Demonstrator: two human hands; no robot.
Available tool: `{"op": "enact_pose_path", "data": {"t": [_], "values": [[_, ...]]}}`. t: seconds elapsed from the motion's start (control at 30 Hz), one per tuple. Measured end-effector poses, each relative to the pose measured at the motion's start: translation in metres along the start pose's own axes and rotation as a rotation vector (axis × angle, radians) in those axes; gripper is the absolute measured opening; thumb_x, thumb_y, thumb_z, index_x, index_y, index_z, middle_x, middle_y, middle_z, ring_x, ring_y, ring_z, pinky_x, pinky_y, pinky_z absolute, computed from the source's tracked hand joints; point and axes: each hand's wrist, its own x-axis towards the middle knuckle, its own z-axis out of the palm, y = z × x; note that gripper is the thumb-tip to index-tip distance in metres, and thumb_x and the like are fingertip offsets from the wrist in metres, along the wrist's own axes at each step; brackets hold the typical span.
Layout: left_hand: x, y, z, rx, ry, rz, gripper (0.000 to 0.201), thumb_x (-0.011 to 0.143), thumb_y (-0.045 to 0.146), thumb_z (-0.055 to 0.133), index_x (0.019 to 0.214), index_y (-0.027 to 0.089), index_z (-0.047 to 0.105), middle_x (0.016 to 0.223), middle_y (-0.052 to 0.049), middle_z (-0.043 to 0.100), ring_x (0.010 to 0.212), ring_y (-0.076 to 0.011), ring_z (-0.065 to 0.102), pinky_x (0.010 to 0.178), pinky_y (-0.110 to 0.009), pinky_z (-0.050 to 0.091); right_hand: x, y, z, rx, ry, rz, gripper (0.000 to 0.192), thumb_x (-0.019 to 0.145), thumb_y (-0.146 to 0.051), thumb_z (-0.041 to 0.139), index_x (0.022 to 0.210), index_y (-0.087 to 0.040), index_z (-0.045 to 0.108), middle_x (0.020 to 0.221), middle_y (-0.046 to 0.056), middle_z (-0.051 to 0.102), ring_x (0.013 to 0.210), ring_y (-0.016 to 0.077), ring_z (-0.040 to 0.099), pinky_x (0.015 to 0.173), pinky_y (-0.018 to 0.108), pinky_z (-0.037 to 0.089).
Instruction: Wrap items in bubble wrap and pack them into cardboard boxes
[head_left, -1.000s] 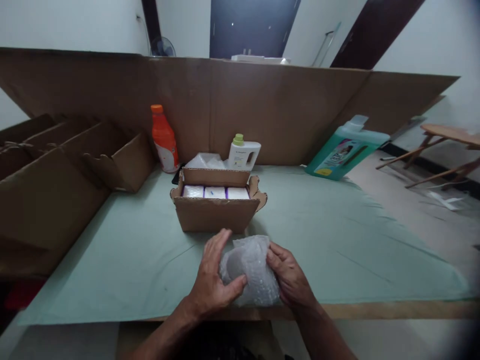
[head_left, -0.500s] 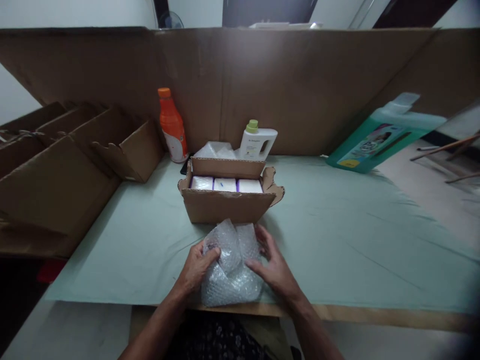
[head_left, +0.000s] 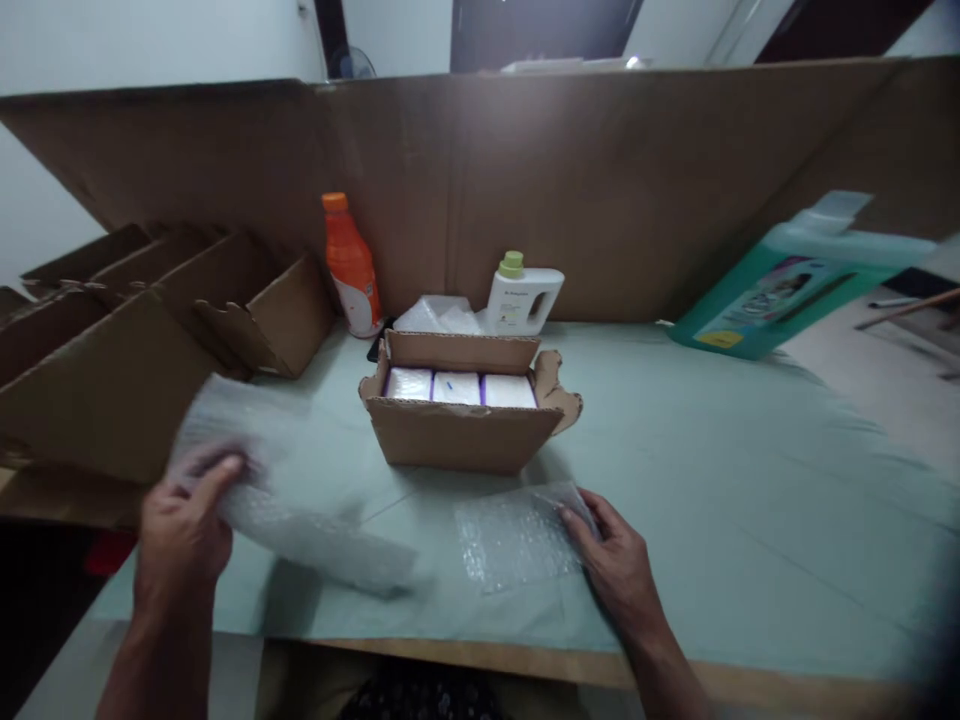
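My left hand (head_left: 184, 525) grips one end of a bubble wrap sheet (head_left: 300, 520), lifted and blurred over the table's front left. My right hand (head_left: 611, 555) presses the right edge of a second, flat bubble wrap piece (head_left: 517, 535) lying on the green table cover (head_left: 712, 480). Just behind both pieces stands a small open cardboard box (head_left: 465, 430) holding three white packs with purple edges (head_left: 459, 388).
An orange bottle (head_left: 350, 265), a white bottle with green cap (head_left: 523, 298) and a clear plastic bag (head_left: 442, 315) stand behind the box. A teal jug (head_left: 795, 290) leans at right. Folded cartons (head_left: 150, 340) fill the left. A tall cardboard wall (head_left: 600, 190) backs the table.
The crumpled bubble wrap bundle has been pulled apart. My left hand swung left with one sheet; my right hand now holds the other piece flat on the table.
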Motion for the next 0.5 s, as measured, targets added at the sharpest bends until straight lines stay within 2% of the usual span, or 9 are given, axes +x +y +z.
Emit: {"op": "enact_pose_path", "data": {"t": [0.07, 0.13, 0.2, 0.23, 0.33, 0.4, 0.43, 0.47, 0.5], "values": [[0.030, 0.023, 0.008, 0.045, 0.178, 0.167, 0.028, 0.080, 0.038, 0.070, 0.095, 0.014, 0.072, 0.088, 0.001, 0.069, 0.087, -0.0159, 0.063, 0.084, -0.029, 0.051, 0.001, 0.006, 0.003, -0.060, 0.019, -0.013, 0.045, 0.077, -0.054, 0.067, 0.104, -0.020, 0.074, 0.102, 0.008, 0.078, 0.096, 0.0285, 0.072, 0.091, 0.038, 0.055], [0.059, 0.042, 0.033, 0.054, 0.242, 0.302, 0.026, 0.082, 0.033, 0.069, 0.097, 0.012, 0.071, 0.085, 0.002, 0.067, 0.082, -0.0138, 0.060, 0.082, -0.028, 0.050, 0.002, 0.012, 0.006, -0.097, 0.036, -0.045, 0.045, 0.077, -0.055, 0.066, 0.103, -0.020, 0.076, 0.102, 0.008, 0.079, 0.096, 0.0288, 0.073, 0.090, 0.037, 0.057], [0.087, 0.057, 0.075, 0.048, 0.122, 0.457, 0.020, 0.082, 0.025, 0.064, 0.095, 0.012, 0.071, 0.081, 0.002, 0.065, 0.074, -0.0121, 0.058, 0.074, -0.025, 0.049, 0.003, 0.017, 0.008, -0.127, 0.046, -0.084, 0.044, 0.078, -0.056, 0.064, 0.102, -0.021, 0.077, 0.101, 0.008, 0.079, 0.094, 0.0282, 0.074, 0.086, 0.035, 0.060], [0.101, 0.063, 0.102, 0.058, 0.002, 0.523, 0.018, 0.081, 0.022, 0.061, 0.093, 0.013, 0.071, 0.078, 0.002, 0.064, 0.071, -0.0123, 0.057, 0.071, -0.025, 0.048, 0.004, 0.020, 0.008, -0.145, 0.053, -0.103, 0.044, 0.079, -0.056, 0.063, 0.102, -0.020, 0.077, 0.100, 0.008, 0.079, 0.092, 0.0277, 0.075, 0.084, 0.035, 0.061], [0.138, 0.079, 0.189, 0.092, -0.185, 0.586, 0.015, 0.082, 0.028, 0.061, 0.087, 0.016, 0.069, 0.078, -0.001, 0.067, 0.076, -0.0168, 0.062, 0.077, -0.029, 0.050, 0.003, 0.025, 0.007, -0.204, 0.075, -0.142, 0.046, 0.081, -0.057, 0.060, 0.101, -0.020, 0.078, 0.097, 0.008, 0.080, 0.087, 0.0263, 0.076, 0.080, 0.033, 0.063], [0.159, 0.088, 0.240, 0.180, -0.381, 0.661, 0.031, 0.083, 0.037, 0.065, 0.104, 0.015, 0.067, 0.106, -0.009, 0.071, 0.103, -0.0260, 0.064, 0.098, -0.041, 0.047, 0.002, 0.027, 0.006, -0.232, 0.083, -0.152, 0.047, 0.082, -0.058, 0.059, 0.101, -0.019, 0.078, 0.095, 0.008, 0.080, 0.084, 0.0258, 0.077, 0.077, 0.032, 0.063], [0.166, 0.091, 0.257, 0.204, -0.471, 0.675, 0.048, 0.077, 0.042, 0.072, 0.116, 0.015, 0.063, 0.123, -0.014, 0.067, 0.118, -0.0314, 0.060, 0.106, -0.048, 0.042, 0.002, 0.028, 0.006, -0.239, 0.080, -0.155, 0.048, 0.083, -0.059, 0.058, 0.101, -0.019, 0.078, 0.094, 0.008, 0.080, 0.083, 0.0256, 0.077, 0.076, 0.031, 0.063], [0.171, 0.094, 0.267, 0.203, -0.537, 0.686, 0.064, 0.072, 0.045, 0.078, 0.125, 0.015, 0.059, 0.136, -0.017, 0.061, 0.129, -0.0354, 0.053, 0.111, -0.054, 0.036, 0.001, 0.028, 0.005, -0.242, 0.077, -0.156, 0.048, 0.084, -0.059, 0.058, 0.101, -0.019, 0.078, 0.094, 0.008, 0.080, 0.082, 0.0253, 0.077, 0.076, 0.031, 0.063], [0.171, 0.096, 0.269, 0.171, -0.573, 0.695, 0.075, 0.068, 0.046, 0.082, 0.131, 0.016, 0.055, 0.143, -0.019, 0.055, 0.134, -0.0372, 0.048, 0.114, -0.058, 0.031, 0.001, 0.029, 0.005, -0.242, 0.075, -0.156, 0.048, 0.084, -0.059, 0.058, 0.101, -0.019, 0.078, 0.093, 0.008, 0.080, 0.082, 0.0251, 0.077, 0.076, 0.031, 0.063]]}}
